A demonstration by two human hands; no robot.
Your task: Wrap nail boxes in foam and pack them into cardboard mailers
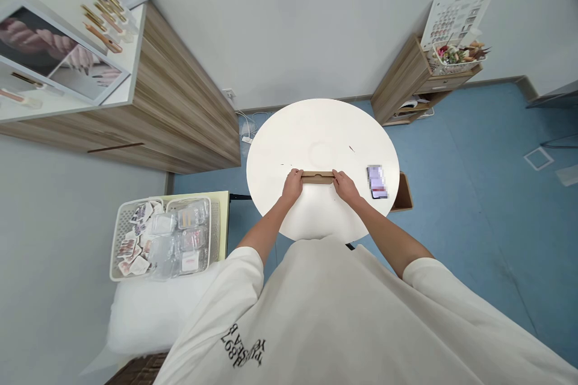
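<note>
A flat brown cardboard box (317, 177) lies on the round white table (316, 126), near its front half. My left hand (292, 185) grips the box's left end with fingers curled over it. My right hand (345, 185) grips the right end the same way. Both forearms reach out from my white T-shirt. A phone (377, 181) with a lit screen lies on the table to the right of my right hand, apart from it.
A white basket (118, 234) of small packets sits on a yellowish stand at the left. A long wooden counter (180, 114) stands at the far left. A small wooden shelf (406, 84) with a basket stands at the back right. A brown stool edge (404, 192) shows behind the table.
</note>
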